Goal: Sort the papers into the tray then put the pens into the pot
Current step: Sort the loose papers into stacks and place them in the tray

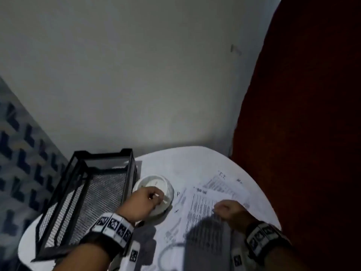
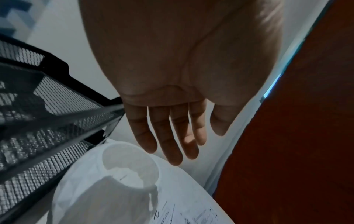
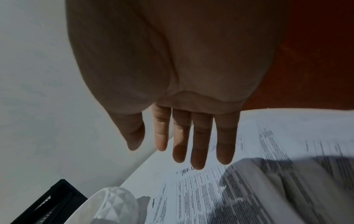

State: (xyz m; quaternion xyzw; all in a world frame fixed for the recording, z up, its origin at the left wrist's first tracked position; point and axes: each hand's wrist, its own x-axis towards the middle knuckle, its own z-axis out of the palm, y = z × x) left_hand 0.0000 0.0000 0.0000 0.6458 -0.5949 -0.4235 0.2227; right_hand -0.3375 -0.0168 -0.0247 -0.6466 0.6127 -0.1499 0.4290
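Observation:
A white faceted pot (image 1: 166,184) stands on the table just right of the black mesh tray (image 1: 101,192). My left hand (image 1: 150,198) hovers over the pot's rim. In the left wrist view its fingers (image 2: 172,136) are straight and empty above the pot (image 2: 130,166), beside the tray (image 2: 57,121). Printed papers (image 1: 201,208) lie spread to the right of the pot. My right hand (image 1: 226,209) is over them; its fingers (image 3: 191,144) are straight just above the top sheet (image 3: 210,197), holding nothing. No pen is visible.
The round white table (image 1: 185,159) stands against a pale wall. A dark red surface (image 1: 302,133) rises close on the right. Blue patterned tiles (image 1: 19,153) show at the left beyond the tray. The table's edge curves near my wrists.

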